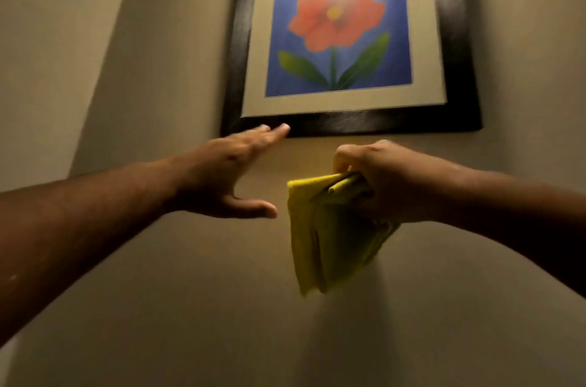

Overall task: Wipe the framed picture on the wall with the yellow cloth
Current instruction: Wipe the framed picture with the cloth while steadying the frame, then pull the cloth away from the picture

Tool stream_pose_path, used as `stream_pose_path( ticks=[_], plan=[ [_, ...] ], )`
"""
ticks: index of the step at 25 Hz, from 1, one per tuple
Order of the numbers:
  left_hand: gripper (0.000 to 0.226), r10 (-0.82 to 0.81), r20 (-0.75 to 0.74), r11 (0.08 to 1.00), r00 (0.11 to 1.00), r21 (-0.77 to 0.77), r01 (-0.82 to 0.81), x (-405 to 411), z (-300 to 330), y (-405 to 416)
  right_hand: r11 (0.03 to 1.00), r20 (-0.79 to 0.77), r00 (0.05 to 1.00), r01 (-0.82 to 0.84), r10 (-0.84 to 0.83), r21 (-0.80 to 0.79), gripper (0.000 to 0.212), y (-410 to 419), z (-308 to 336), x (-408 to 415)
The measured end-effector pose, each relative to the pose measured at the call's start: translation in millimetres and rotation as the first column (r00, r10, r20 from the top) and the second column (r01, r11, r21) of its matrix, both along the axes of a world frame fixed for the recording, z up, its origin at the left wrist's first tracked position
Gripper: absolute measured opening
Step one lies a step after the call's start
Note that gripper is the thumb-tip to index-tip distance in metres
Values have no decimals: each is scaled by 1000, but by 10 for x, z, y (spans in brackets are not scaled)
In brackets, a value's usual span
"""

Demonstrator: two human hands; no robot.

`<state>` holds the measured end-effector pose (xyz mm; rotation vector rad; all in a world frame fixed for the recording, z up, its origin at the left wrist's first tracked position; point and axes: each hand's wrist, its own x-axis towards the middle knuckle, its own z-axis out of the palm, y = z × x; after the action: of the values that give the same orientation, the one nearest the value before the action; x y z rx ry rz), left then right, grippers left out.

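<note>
A framed picture (352,125) hangs high on a beige wall, with a black frame, a cream mat and a red flower on blue. A bright lamp reflection glares on its upper glass. My left hand (228,174) reaches up with flat, spread fingers, and its fingertips overlap the frame's lower left corner. My right hand (380,177) is just below the frame's bottom edge, apart from it. It grips a folded yellow cloth (326,237), which hangs down from the fist in front of the wall.
The beige wall (190,291) fills the view below and beside the picture. A wall corner (104,69) runs up the left side, with a lighter wall beyond it.
</note>
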<state>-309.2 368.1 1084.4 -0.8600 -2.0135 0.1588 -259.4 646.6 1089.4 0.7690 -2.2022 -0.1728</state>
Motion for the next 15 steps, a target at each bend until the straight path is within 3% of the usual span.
stream_pose_path(
  ticks=[2, 4, 6, 8, 10, 13, 15],
  plan=[
    [118, -13, 260, 998, 965, 64, -4, 251, -340, -137, 999, 247, 969, -33, 27, 19, 18, -539, -158, -81],
    [103, -90, 579, 972, 810, 227, -54, 439, -757, -438, 996, 409, 908, -91, 92, -21, 15, -1107, -366, -181],
    [70, -241, 706, 906, 666, 409, -106, 576, -1212, -896, 977, 602, 771, -136, 209, -164, 14, -1701, -656, -309],
    [61, -321, 721, 812, 614, 543, -213, 725, -1668, -1393, 955, 733, 615, -135, 290, -264, 16, -2293, -998, -409],
    [82, -326, 718, 733, 615, 603, -316, 885, -2143, -1920, 944, 807, 492, -140, 327, -297, 13, -2973, -1407, -511],
    [135, -174, 773, 674, 611, 546, -499, 1028, -2874, -2612, 946, 891, 320, -128, 324, -298, 14, -3904, -2092, -637],
    [144, -56, 826, 631, 560, 464, -622, 1083, -3433, -3043, 955, 942, 165, -105, 293, -279, 21, -4472, -2662, -698]
  ],
)
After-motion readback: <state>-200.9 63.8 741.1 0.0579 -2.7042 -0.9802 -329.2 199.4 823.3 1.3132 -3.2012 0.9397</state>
